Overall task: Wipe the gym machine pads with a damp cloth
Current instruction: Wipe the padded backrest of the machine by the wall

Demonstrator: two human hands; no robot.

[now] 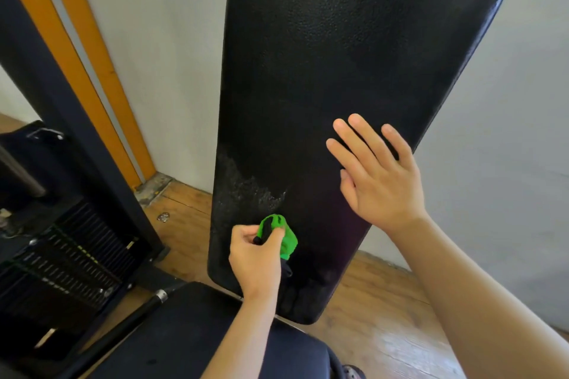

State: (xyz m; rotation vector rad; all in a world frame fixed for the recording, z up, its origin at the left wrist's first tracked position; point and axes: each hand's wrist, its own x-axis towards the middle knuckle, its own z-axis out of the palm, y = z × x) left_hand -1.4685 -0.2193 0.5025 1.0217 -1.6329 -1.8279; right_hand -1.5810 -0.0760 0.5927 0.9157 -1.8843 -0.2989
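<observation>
Head cam: left hand point(255, 258) pinches the bunched green cloth point(284, 235) against the back pad point(354, 55) at about 6 o'clock, just under a grey smudge point(246, 188). Right hand point(378, 175), fingers spread flat, probably steadies the pad at 3 o'clock.

A weight stack point(74, 252) (black plates) sits left of the left hand point(254, 258); orange wall stripes point(101, 64) rise above it.
</observation>
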